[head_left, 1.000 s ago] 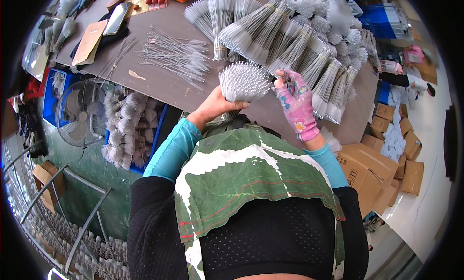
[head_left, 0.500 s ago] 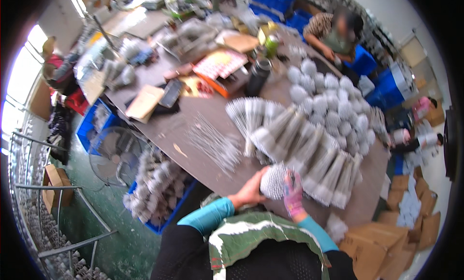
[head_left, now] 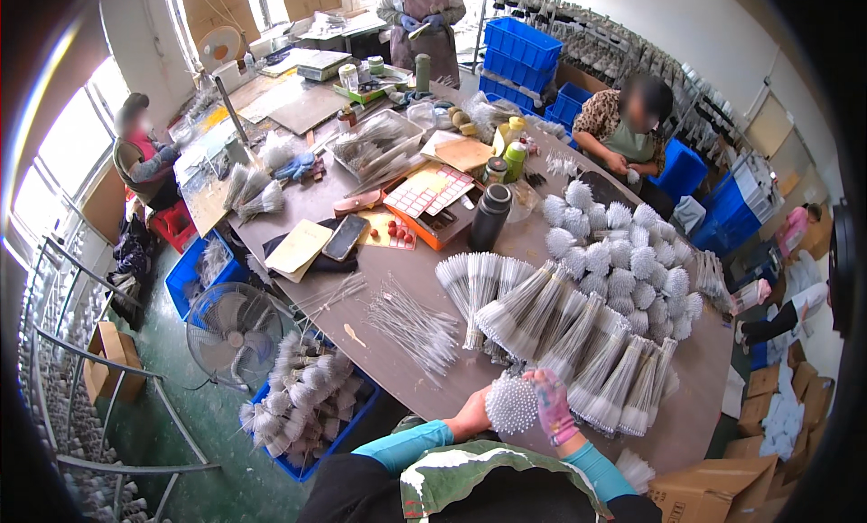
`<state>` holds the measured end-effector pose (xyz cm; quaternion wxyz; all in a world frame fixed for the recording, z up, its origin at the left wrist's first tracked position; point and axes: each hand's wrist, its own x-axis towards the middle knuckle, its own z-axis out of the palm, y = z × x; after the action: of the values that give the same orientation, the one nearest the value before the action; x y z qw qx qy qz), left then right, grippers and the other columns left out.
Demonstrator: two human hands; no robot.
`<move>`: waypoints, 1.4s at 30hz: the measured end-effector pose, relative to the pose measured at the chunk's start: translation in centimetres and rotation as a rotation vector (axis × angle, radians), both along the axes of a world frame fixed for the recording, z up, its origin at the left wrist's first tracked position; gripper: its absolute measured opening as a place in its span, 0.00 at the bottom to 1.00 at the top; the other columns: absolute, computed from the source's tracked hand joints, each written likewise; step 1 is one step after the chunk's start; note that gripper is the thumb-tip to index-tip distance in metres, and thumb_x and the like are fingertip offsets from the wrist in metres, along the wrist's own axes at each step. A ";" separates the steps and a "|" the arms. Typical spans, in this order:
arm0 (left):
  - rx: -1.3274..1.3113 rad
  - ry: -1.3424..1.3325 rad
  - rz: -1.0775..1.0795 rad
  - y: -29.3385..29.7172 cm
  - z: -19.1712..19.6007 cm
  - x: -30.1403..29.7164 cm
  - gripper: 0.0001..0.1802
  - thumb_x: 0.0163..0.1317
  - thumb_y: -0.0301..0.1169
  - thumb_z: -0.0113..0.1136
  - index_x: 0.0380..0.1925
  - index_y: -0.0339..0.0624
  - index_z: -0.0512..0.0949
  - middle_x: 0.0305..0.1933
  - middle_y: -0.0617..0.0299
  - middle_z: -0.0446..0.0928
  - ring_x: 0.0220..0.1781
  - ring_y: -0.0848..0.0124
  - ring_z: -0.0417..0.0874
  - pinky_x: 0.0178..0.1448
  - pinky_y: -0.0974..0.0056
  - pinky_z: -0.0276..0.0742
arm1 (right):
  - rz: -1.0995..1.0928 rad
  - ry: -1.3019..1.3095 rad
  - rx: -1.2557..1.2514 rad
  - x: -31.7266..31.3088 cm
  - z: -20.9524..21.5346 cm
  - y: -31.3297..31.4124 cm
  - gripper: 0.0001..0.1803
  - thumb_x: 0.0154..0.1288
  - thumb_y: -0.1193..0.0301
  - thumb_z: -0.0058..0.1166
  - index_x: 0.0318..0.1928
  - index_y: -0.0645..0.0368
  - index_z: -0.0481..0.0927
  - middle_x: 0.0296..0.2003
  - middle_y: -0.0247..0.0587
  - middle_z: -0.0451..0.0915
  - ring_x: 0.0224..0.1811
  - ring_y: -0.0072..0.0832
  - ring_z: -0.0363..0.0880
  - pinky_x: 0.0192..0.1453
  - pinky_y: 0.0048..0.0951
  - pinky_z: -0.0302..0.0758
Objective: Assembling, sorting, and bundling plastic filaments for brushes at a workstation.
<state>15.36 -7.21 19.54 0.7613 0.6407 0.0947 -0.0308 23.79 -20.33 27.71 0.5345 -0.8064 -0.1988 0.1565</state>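
Bundling appears to be the step in hand, judged from the head view alone: you hold a round white bundle of thin wire-stemmed brushes (head_left: 511, 403) at the near edge of the long brown worktable (head_left: 397, 360), just in front of your chest. Your left hand (head_left: 471, 416), bare, cups the bundle from its left side with the fingers curled under it; whether they press tight cannot be told at this size. Your right hand (head_left: 553, 406), in a pink patterned glove, closes on the right side with the fingers held together and bent over the top edge. The bundle shows you its bristled end as a dotted disc, so its long axis runs roughly toward the camera and down, stems pointing away below your hands, where they are hidden. Just beyond your hands lie fanned rows of grey and white brush bundles (head_left: 578, 338), their fluffy ends mostly toward you and their stems converging away from you; loose wire stems (head_left: 415, 329) lie scattered to the left of these. My judgement is that the next move calls for evening the tips and keeping the stems parallel, with both hands closing evenly so none slip. Beside the table stands a blue plastic crate of finished brushes (head_left: 302, 406) and a grey floor fan (head_left: 237, 333). Other persons work at the far side.
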 end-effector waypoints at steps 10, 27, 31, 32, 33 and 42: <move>0.613 -0.551 -0.186 1.8 -0.9 2.6 0.55 0.40 0.37 0.75 0.66 0.34 0.52 0.66 0.54 0.61 0.68 0.65 0.60 0.74 0.62 0.48 | 0.117 -0.734 -0.356 1.2 -2.9 -0.5 0.19 0.71 0.61 0.39 0.50 0.61 0.73 0.44 0.57 0.76 0.47 0.49 0.75 0.51 0.41 0.71; 0.137 -0.142 -0.004 -0.1 -1.2 0.7 0.21 0.52 0.28 0.63 0.48 0.41 0.74 0.45 0.56 0.79 0.48 0.64 0.80 0.52 0.64 0.73 | -0.088 0.381 0.079 2.6 1.6 -2.3 0.15 0.69 0.65 0.46 0.50 0.60 0.75 0.41 0.34 0.79 0.39 0.18 0.75 0.39 0.17 0.72; 0.043 -0.163 0.028 0.0 -1.4 0.9 0.20 0.52 0.28 0.63 0.47 0.41 0.75 0.45 0.56 0.79 0.47 0.63 0.80 0.52 0.64 0.73 | -0.041 0.436 -0.110 2.8 4.5 -3.1 0.16 0.71 0.63 0.44 0.50 0.60 0.74 0.39 0.30 0.78 0.30 0.13 0.71 0.29 0.13 0.67; 0.162 -0.181 0.008 0.2 -1.3 0.9 0.20 0.52 0.28 0.63 0.47 0.41 0.75 0.45 0.56 0.79 0.47 0.63 0.80 0.51 0.64 0.73 | -0.060 0.414 -0.091 2.5 5.0 -2.8 0.19 0.71 0.58 0.41 0.48 0.60 0.76 0.32 0.30 0.77 0.26 0.12 0.70 0.27 0.12 0.65; 0.281 -0.198 -0.011 0.4 -1.1 1.0 0.19 0.52 0.27 0.62 0.46 0.40 0.75 0.45 0.56 0.79 0.47 0.64 0.81 0.51 0.64 0.74 | -0.059 0.416 -0.091 2.7 5.5 -3.1 0.19 0.71 0.58 0.41 0.48 0.60 0.76 0.32 0.30 0.77 0.26 0.12 0.70 0.27 0.12 0.65; 0.150 -0.157 0.031 0.3 -1.6 0.8 0.19 0.52 0.26 0.61 0.46 0.41 0.76 0.44 0.55 0.80 0.45 0.61 0.82 0.50 0.63 0.74 | 0.138 0.423 -0.257 2.0 9.7 -3.8 0.26 0.69 0.51 0.42 0.43 0.63 0.78 0.29 0.27 0.77 0.26 0.13 0.68 0.30 0.15 0.65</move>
<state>16.20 -6.87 17.96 0.7168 0.6946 0.0467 0.0385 25.79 -24.10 37.44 0.4456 -0.8016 -0.1155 0.3816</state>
